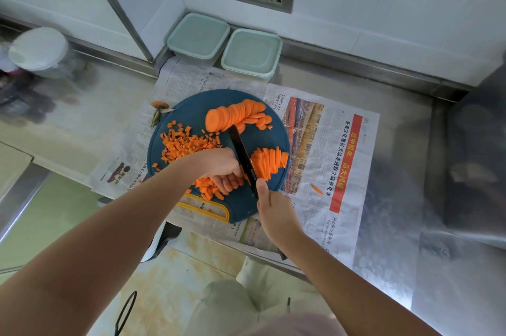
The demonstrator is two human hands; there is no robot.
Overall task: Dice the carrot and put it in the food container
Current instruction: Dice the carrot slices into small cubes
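Orange carrot pieces (208, 185) lay gripped under the curled left hand (223, 168); right hand (275, 209) clasped the knife (242, 152) near the cutting board (273, 138) front edge

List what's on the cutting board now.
On the cutting board: diced carrot at left, a row of slices at the back, cut strips at right, and the knife, gripped by the right hand. The left hand covers whatever lies under it.

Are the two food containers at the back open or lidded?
Lidded: left container and right container each show a closed pale green top.
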